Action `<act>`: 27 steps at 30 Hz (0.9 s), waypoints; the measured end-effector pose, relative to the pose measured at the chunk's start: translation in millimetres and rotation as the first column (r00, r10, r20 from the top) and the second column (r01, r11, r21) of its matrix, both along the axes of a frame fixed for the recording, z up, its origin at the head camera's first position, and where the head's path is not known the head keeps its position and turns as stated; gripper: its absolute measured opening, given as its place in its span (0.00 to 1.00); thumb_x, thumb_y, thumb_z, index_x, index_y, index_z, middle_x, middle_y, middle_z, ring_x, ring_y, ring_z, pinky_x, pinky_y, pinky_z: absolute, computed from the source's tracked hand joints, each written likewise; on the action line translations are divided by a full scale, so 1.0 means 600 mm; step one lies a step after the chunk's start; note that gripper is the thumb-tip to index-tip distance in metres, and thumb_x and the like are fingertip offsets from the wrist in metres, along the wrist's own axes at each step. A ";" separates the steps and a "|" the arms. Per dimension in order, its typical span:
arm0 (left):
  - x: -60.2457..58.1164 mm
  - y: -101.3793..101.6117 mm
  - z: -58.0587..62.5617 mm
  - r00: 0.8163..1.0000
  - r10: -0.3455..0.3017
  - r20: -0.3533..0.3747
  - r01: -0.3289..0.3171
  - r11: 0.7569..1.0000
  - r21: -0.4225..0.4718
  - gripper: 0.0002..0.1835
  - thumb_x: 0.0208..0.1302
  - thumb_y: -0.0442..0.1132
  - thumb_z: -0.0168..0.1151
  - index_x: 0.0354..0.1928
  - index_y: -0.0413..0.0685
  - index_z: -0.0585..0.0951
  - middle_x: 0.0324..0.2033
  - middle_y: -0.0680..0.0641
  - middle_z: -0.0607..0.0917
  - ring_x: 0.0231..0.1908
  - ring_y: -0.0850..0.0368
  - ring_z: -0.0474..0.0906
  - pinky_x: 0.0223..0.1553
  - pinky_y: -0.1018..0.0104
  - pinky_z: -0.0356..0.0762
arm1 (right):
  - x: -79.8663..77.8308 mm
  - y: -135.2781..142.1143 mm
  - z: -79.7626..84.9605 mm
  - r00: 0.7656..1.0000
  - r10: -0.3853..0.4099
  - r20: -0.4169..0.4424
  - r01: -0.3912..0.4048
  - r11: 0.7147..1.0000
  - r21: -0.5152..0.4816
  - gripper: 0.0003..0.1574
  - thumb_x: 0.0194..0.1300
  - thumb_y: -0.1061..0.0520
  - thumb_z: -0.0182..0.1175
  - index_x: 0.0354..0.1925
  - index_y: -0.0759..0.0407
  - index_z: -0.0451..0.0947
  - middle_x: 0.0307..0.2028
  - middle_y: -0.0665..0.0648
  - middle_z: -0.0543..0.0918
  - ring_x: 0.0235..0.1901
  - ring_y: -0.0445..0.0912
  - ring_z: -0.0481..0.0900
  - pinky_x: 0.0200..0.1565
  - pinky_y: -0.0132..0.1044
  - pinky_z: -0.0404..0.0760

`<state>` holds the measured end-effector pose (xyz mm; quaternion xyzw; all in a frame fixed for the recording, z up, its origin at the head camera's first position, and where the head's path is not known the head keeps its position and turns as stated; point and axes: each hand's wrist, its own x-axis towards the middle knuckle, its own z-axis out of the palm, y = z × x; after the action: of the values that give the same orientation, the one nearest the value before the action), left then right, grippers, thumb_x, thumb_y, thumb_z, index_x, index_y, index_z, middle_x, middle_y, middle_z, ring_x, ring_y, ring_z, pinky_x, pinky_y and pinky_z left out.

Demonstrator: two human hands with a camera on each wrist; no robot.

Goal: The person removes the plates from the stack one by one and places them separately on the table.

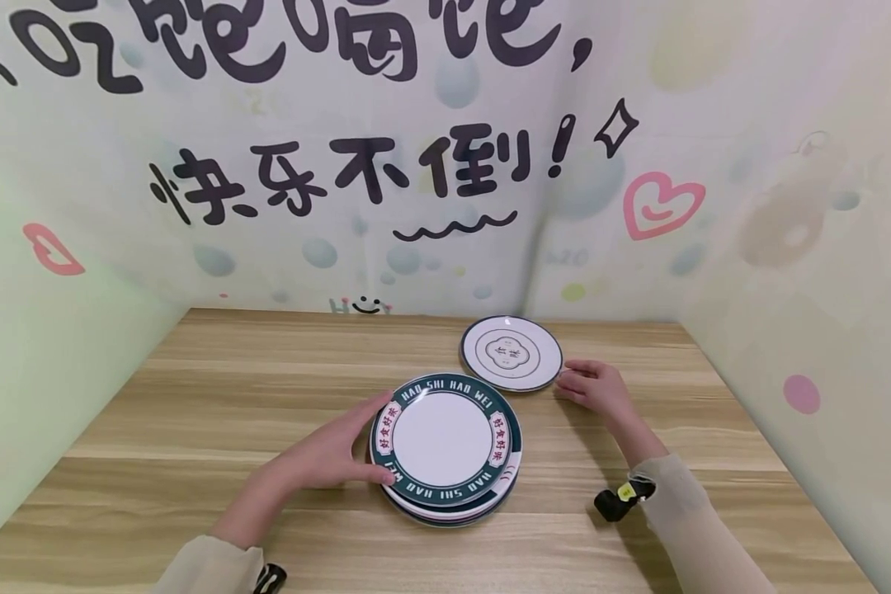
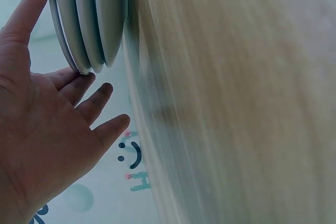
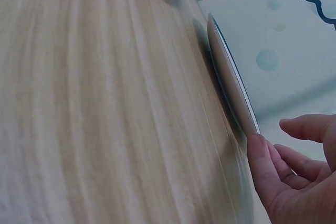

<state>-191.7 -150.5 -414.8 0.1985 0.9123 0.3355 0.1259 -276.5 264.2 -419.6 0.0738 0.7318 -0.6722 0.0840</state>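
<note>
A stack of several plates stands mid-table, topped by a white plate (image 1: 443, 439) with a green lettered rim. My left hand (image 1: 334, 450) is at the stack's left side, thumb and forefinger spread along the top plate's rim. In the left wrist view, the stacked plates (image 2: 86, 19) show edge-on beside the spread fingers (image 2: 97, 103). Behind the stack lies a smaller white plate (image 1: 511, 353) with a dark rim and a central emblem. My right hand (image 1: 594, 386) touches its right edge. In the right wrist view, one fingertip meets that plate's edge (image 3: 231, 77), another finger stands apart.
The wood-grain table (image 1: 193, 396) ends at a white back wall (image 1: 304, 256) with black writing, close behind the smaller plate. Side walls stand at left and right. Black wrist straps are on both forearms, one with a dark device (image 1: 615, 505).
</note>
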 end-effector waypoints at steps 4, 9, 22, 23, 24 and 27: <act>0.000 0.000 -0.001 1.000 -0.002 -0.004 0.002 1.000 -0.003 0.62 0.46 0.65 0.76 0.79 0.54 0.53 0.77 0.41 0.58 0.76 0.38 0.56 0.74 0.40 0.58 | 0.003 -0.001 0.000 1.000 0.011 -0.017 -0.010 1.000 0.017 0.33 0.72 0.65 0.56 0.69 0.78 0.59 0.39 0.51 0.86 0.38 0.37 0.87 0.49 0.32 0.86; 0.000 0.000 0.000 1.000 -0.001 -0.004 0.001 1.000 -0.001 0.62 0.46 0.65 0.76 0.79 0.53 0.53 0.77 0.41 0.58 0.76 0.38 0.56 0.74 0.40 0.59 | 0.008 -0.006 0.002 0.999 0.018 -0.031 -0.018 1.000 0.015 0.34 0.72 0.66 0.56 0.69 0.78 0.58 0.43 0.54 0.84 0.38 0.36 0.86 0.49 0.33 0.86; 0.002 0.001 0.002 1.000 0.007 0.006 -0.007 1.000 -0.005 0.63 0.46 0.65 0.76 0.79 0.55 0.52 0.77 0.41 0.58 0.76 0.37 0.55 0.74 0.39 0.58 | 0.019 -0.018 0.006 0.998 0.038 -0.059 -0.037 0.999 0.006 0.32 0.72 0.66 0.56 0.67 0.80 0.59 0.43 0.53 0.82 0.38 0.36 0.85 0.51 0.34 0.86; 0.002 0.001 0.002 1.000 0.007 0.007 -0.007 1.000 -0.005 0.63 0.46 0.65 0.76 0.79 0.55 0.52 0.77 0.41 0.57 0.76 0.37 0.55 0.74 0.39 0.58 | 0.019 -0.019 0.005 0.998 0.036 -0.057 -0.035 0.999 0.013 0.32 0.72 0.66 0.56 0.67 0.79 0.60 0.43 0.54 0.82 0.38 0.36 0.85 0.51 0.34 0.86; 0.002 0.001 0.002 1.000 0.007 0.007 -0.007 1.000 -0.006 0.63 0.46 0.65 0.76 0.79 0.55 0.52 0.77 0.41 0.57 0.76 0.37 0.55 0.73 0.39 0.58 | 0.020 -0.020 0.005 0.998 0.032 -0.055 -0.031 0.999 0.018 0.31 0.72 0.66 0.56 0.67 0.79 0.60 0.44 0.55 0.82 0.38 0.36 0.85 0.51 0.34 0.86; 0.003 0.000 0.001 1.000 0.005 0.004 -0.005 1.000 -0.005 0.63 0.46 0.65 0.76 0.79 0.54 0.53 0.77 0.41 0.57 0.76 0.37 0.55 0.74 0.39 0.58 | 0.021 -0.021 0.004 0.998 0.029 -0.051 -0.027 0.999 0.034 0.31 0.72 0.65 0.56 0.67 0.78 0.61 0.44 0.55 0.83 0.38 0.35 0.85 0.50 0.33 0.86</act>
<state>-190.2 -150.3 -414.0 0.1951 0.9133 0.3340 0.1272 -264.0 251.5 -417.2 0.0476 0.7459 -0.6603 0.0734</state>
